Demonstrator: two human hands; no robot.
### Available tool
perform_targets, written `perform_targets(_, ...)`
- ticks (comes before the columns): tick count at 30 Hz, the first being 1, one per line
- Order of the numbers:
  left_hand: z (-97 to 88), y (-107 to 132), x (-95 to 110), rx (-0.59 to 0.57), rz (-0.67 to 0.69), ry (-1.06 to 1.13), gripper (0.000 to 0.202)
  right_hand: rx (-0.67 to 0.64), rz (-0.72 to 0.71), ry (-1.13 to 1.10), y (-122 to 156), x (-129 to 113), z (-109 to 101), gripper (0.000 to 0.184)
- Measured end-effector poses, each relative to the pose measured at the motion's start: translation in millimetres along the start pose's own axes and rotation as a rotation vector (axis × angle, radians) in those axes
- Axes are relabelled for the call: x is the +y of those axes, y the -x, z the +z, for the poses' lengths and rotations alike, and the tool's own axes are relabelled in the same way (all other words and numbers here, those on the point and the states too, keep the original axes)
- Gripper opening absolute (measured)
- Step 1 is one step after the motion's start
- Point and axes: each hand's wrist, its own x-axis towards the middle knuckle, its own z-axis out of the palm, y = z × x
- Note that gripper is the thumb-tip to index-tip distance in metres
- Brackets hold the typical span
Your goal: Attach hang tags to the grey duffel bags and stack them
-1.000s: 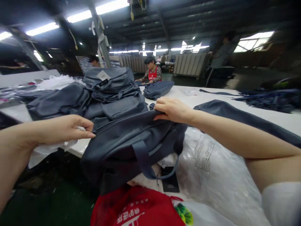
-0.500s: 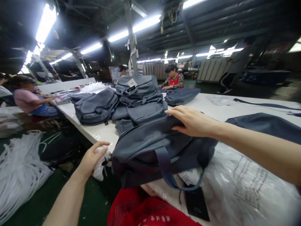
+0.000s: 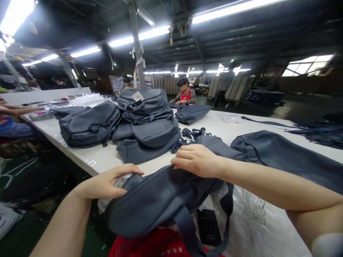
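Observation:
A slate-blue backpack [image 3: 160, 200] lies across the near edge of the white table [image 3: 88, 157], its strap hanging down in front. My left hand [image 3: 105, 184] rests on the bag's left end, fingers curled over white plastic wrapping [image 3: 103, 205] and the bag's edge. My right hand [image 3: 197, 160] presses down on the top seam of the bag, fingers bent and gripping the fabric. A black hang tag [image 3: 207, 226] dangles below the bag.
A pile of matching grey-blue backpacks [image 3: 144, 121] sits mid-table, another backpack [image 3: 89, 123] to its left. Dark fabric [image 3: 284, 155] lies at right, clear plastic bags [image 3: 252, 221] below it. A red bag [image 3: 150, 246] is under mine. A person in red [image 3: 184, 94] works across the table.
My left hand rose from below the table's edge onto the bag's left end. The bag sits lower and nearer me. My right hand stays on its top seam.

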Motion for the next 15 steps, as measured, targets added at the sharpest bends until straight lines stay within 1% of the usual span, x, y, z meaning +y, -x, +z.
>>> perform_targets(3, -3.5, 7, -6, 0.051, -0.038, 0.135, 0.06, 0.116, 0.028, 0.093, 6, 7, -11, 0.025)
perform_targets(5, -0.3, 7, -3, 0.068, -0.031, 0.216, 0.064, 0.163, 0.07, 0.111, 12, 16, -16, 0.022)
perform_targets(7, 9.3, 1, 8, 0.08, 0.002, 0.212, 0.067, 0.173, 0.126, 0.094, 18, 27, -17, 0.021)
perform_targets(9, 25.4, -11, 22, 0.107, 0.011, 0.12, 0.067, 0.158, 0.203, 0.054, 25, 38, -18, 0.022)
perform_targets(10, 35.0, -19, 29, 0.131, 0.0, 0.06, 0.062, 0.144, 0.243, 0.023, 28, 43, -19, 0.023)
perform_targets(12, 54.1, -38, 37, 0.174, -0.037, -0.038, 0.042, 0.099, 0.304, -0.093, 33, 49, -25, 0.024)
perform_targets(13, 62.2, -47, 37, 0.203, -0.059, -0.053, 0.03, 0.065, 0.321, -0.187, 35, 49, -29, 0.024)
perform_targets(14, 68.7, -56, 33, 0.238, -0.08, -0.019, 0.023, 0.021, 0.327, -0.303, 37, 47, -36, 0.024)
perform_targets(15, 73.4, -65, 26, 0.277, -0.105, 0.068, 0.022, -0.031, 0.323, -0.435, 37, 42, -42, 0.025)
